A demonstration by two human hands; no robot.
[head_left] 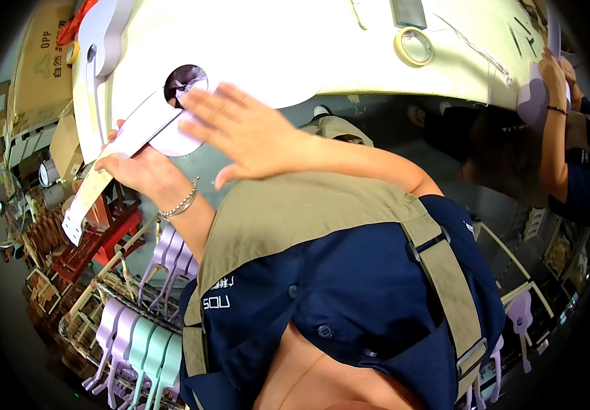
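Note:
A pale lilac ukulele (179,140) lies at the near left edge of the white work table (295,41), with its neck pointing toward the lower left. Pale yellow tape covers part of the neck. Crumpled purple material (187,80) shows inside the round sound hole. My left hand (138,169) is wrapped around the neck from below, thumb on the near side. Over the body, beside the sound hole, my right hand (250,133) is stretched flat with its fingers apart, slightly blurred. I cannot tell whether its fingertips touch the surface.
Another lilac ukulele (103,41) lies at the table's far left. A tape roll (414,46) sits near a grey block (410,12). A co-worker's arm (553,130) reaches in at the right. Racks behind me hold several lilac and mint ukuleles (148,355). Cardboard boxes (43,82) stand left.

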